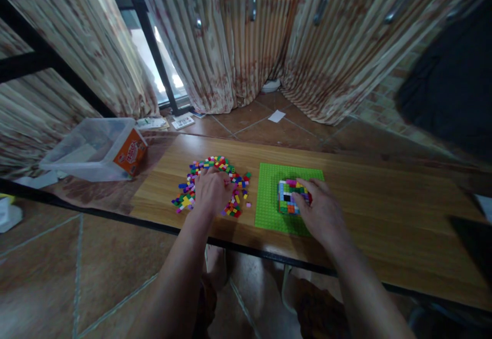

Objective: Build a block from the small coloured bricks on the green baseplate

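A block built of small toy bricks in many colours stands on a green baseplate. My right hand wraps round its right side, with the thumb lying over the top and the fingers at the far edge. My left hand is down in a loose pile of toy bricks, left of the baseplate. Its fingers curl into the bricks, and the fingertips are partly hidden, so what they hold cannot be made out. A few single bricks lie between the pile and the baseplate.
Both heaps rest on a long wooden table with a dark front edge. At the left end stands a clear plastic box with an orange label. Striped curtains hang behind. A dark object sits at the right end.
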A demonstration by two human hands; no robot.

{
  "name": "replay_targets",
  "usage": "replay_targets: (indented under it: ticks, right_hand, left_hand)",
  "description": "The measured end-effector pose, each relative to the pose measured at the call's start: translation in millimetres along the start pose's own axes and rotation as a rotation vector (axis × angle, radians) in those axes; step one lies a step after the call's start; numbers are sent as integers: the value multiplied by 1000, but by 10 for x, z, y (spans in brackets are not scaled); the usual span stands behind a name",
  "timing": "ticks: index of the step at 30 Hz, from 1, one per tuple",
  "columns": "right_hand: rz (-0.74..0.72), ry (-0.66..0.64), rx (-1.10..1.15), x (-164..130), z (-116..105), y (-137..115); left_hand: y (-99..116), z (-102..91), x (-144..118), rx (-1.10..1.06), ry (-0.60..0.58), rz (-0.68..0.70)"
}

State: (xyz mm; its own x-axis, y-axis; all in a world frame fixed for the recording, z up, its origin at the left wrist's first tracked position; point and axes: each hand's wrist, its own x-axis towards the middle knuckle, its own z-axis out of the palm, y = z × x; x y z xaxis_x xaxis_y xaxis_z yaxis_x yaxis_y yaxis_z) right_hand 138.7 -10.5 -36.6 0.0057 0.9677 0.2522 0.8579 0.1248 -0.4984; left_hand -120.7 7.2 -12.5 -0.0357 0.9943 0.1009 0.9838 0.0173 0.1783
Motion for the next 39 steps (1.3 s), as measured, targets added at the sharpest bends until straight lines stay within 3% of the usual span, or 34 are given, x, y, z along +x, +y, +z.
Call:
replay_targets:
  ticks: [9, 20, 24, 28, 32, 35, 39]
  right_hand:
    - [3, 10, -2, 3, 13, 9]
    - [3, 5, 39, 2, 0, -14]
    - [17, 95, 63, 18, -40, -62]
    - [-37, 220, 220, 19, -108, -223]
    - [-39, 42, 588, -17, -72, -407]
    - [-21, -35, 699, -28, -6, -472]
    - [7, 8, 750, -5, 30, -465]
  left_hand:
    - [274, 6, -90, 97, -1, -100]
    - [220, 8, -55, 38, 18, -56]
    - [193, 22, -36, -254, 70, -57]
    - [356, 84, -49, -819, 24, -86]
    - [632, 146, -117, -1323, -80, -48]
    - [762, 148, -168, -1441, -141, -14]
    - [799, 138, -188, -1387, -149, 1]
